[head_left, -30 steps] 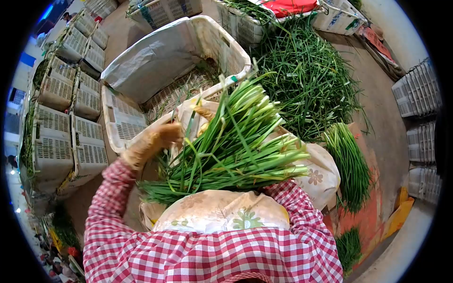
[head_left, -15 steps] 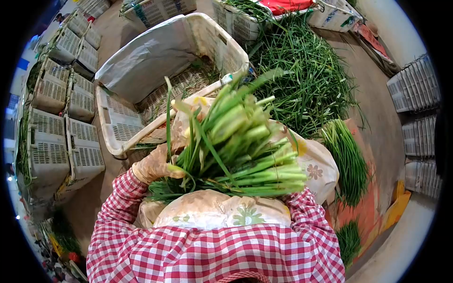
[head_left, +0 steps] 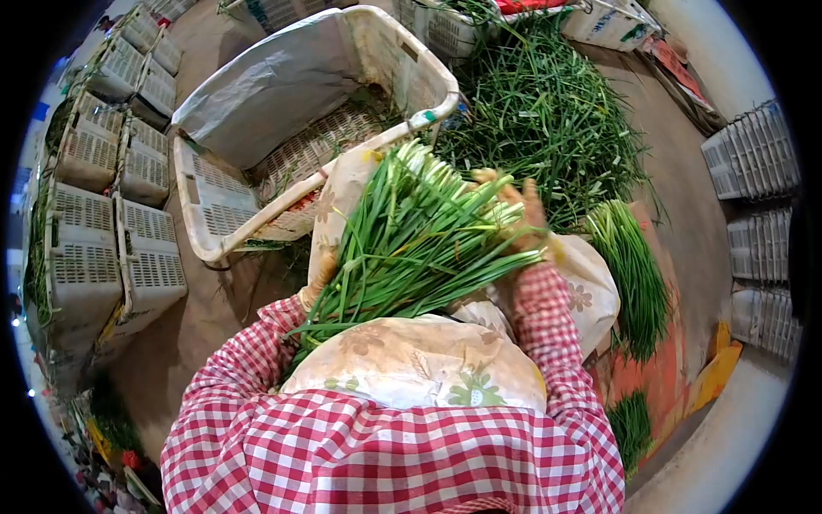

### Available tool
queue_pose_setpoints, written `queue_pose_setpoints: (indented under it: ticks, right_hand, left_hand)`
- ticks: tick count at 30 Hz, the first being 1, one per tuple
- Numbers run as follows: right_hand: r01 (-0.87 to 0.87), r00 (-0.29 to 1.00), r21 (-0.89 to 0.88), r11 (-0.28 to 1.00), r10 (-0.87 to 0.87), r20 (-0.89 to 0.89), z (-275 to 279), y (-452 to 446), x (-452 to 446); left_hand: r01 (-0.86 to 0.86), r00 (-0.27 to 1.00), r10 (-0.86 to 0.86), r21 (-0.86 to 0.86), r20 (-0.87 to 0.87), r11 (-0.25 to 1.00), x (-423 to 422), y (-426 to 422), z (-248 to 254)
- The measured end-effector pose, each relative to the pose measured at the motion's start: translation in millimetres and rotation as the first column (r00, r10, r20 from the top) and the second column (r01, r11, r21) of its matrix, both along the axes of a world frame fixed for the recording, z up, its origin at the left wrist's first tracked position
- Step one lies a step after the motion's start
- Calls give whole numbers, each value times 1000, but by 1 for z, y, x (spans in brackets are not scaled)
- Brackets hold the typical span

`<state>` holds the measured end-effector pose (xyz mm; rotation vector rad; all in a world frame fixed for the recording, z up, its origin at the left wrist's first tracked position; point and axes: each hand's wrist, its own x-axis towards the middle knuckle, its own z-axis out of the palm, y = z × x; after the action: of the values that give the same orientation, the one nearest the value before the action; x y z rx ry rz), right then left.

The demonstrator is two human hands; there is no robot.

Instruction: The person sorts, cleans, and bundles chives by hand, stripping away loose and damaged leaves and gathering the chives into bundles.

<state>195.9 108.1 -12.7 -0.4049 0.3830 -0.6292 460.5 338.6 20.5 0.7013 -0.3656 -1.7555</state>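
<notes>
A large loose bunch of garlic chives [head_left: 411, 244] lies across my lap, on a floral apron [head_left: 411, 364]. Its pale stem ends point up and to the right, its green leaves down to the left. My left hand [head_left: 323, 272] is closed round the left side of the bunch, with most of the fingers hidden by leaves. At the stem ends is my right hand [head_left: 527, 214], its fingers spread and touching the pale ends. Both hands look stained or gloved.
A big white plastic crate [head_left: 201, 201], lined with a sheet, stands ahead left with leaf scraps inside. Ahead right is a heap of loose chives [head_left: 548, 120]. A neat bundle [head_left: 634, 283] lies at my right. Stacked crates [head_left: 154, 248] line the left; more crates [head_left: 758, 154] stand right.
The bunch has spread out and dropped lower, its stems turned toward the upper right. My right hand, hidden before, has come into view at the stem ends. My left hand has shifted slightly up.
</notes>
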Motion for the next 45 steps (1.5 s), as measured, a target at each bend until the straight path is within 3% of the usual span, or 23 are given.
queue_pose_setpoints:
  ticks: [2,3,4,5,7,9,10,11,13,15,17,19,22,26,28,31,32,37,39,41,43,44,45]
  right_hand:
    - [233,946,-185,955,-267,-184,25,-5,-23]
    - [369,909,-105,924,-382,-165,55,-6,-27]
    - [385,845,-265,884,-453,-283,74,-6,-37]
    - [324,884,-419,848,-430,-186,85,-11,-44]
    - [148,786,-757,636,-541,-301,125,8,-45]
    - [-19,769,-886,463,-559,-309,150,31,-30]
    - [-183,784,-902,392,-496,-374,150,33,-31]
    - [-292,783,-846,446,-397,-479,164,45,-20]
    - [-565,610,-822,73,-633,-476,152,47,-15]
    - [-599,558,-800,-16,-726,-403,156,57,7]
    - [-689,464,-717,-107,-825,-323,153,72,30]
    - [-621,463,-775,-115,-852,-244,154,79,47]
    - [-576,577,-817,16,-700,-421,150,77,57]
    - [-346,615,-924,163,-705,-354,110,57,41]
    - [-181,612,-741,647,-515,-600,113,37,42]
    - [-68,775,-650,757,-370,-513,83,11,42]
    - [84,811,-530,844,-367,-456,94,15,46]
    - [307,818,-316,897,-419,-395,51,-35,24]
    - [225,621,-580,783,-574,-534,55,-50,10]
    - [-51,320,-843,536,-791,-522,23,-86,-24]
    - [-670,-219,-526,524,-817,-534,23,-103,-43]
    - [-709,-429,-199,677,-638,-640,55,-89,-30]
    - [-776,-397,-195,600,-705,-588,48,-88,-36]
  left_hand:
    - [-30,999,30,8,-21,1000,3,6,-1]
    - [-45,999,45,10,-26,999,4,8,-2]
    - [-56,998,57,14,-40,998,3,10,-4]
    - [-59,997,60,15,-51,998,3,10,-5]
    - [-72,995,73,18,-67,997,4,11,-6]
    - [-75,994,76,15,-81,997,4,12,-7]
    - [-70,993,72,15,-93,997,6,13,-8]
    - [-62,992,64,16,-107,998,6,15,-10]
    - [-50,986,50,7,-156,999,10,22,-17]
    - [16,950,-52,-118,-308,993,15,20,-8]
    - [-87,979,92,36,-179,996,2,20,26]
    - [-11,986,-1,-72,-167,997,14,20,20]
    - [-159,978,144,-93,-152,983,7,21,23]
    - [-371,913,326,-166,-246,913,0,20,-12]
    - [-424,892,370,-198,-259,884,-1,21,-27]
    - [-453,885,398,-256,-239,854,1,20,-40]
    - [-459,883,401,-277,-242,844,2,20,-42]
    - [-461,833,248,-372,-495,806,-15,22,-24]
    - [-499,818,396,-171,-418,850,-13,32,-30]
    - [-492,823,394,-165,-411,855,-11,30,-21]
    - [-509,845,440,-201,-304,837,-8,27,-12]
    - [-520,843,459,-204,-282,830,-8,26,-7]
    - [-522,848,495,-141,-189,841,-9,30,2]
